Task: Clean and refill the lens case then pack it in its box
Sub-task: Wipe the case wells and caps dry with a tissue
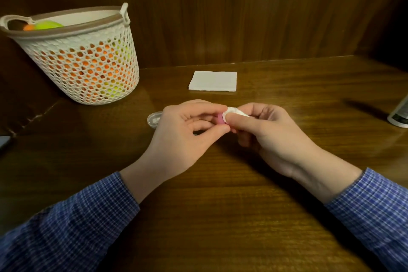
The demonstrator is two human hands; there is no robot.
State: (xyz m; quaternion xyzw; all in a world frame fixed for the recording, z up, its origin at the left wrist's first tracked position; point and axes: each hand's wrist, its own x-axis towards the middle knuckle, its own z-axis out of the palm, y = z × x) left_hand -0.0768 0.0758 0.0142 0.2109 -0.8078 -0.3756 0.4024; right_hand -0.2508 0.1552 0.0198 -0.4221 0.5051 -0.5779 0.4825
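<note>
Blue checked sleeves (72,216) fill the lower corners of the frame, one at lower left and one at lower right, and both forearms reach inward over the dark wooden table (220,205); the two hands meet just above the middle of the picture. At centre left, the left hand (185,137) has its fingers and thumb curled round a small pink piece (220,118), of which only a sliver shows between the fingertips; whether this is the lens case itself or one of its caps cannot be told. At centre right, the right hand (267,137) pinches a crumpled bit of white tissue (235,111) between thumb and forefinger, and the tissue is pressed against the pink piece, so the two hands touch there. Just behind the left hand, partly hidden by its knuckles, a small round clear lid-like part (153,119) lies flat on the table; its details are too small to read.

Above the hands, in the upper middle of the frame, a folded white napkin (212,81) lies flat on the wood, well apart from both hands. In the upper left stands a white perforated basket (84,59) with a brown rim, and orange and yellow-green things show through its holes and over its edge. At the right edge of the frame, a white bottle-like object (400,115) with dark print is cut off by the border; at the left edge, a dark flat thing (4,142) barely shows.
</note>
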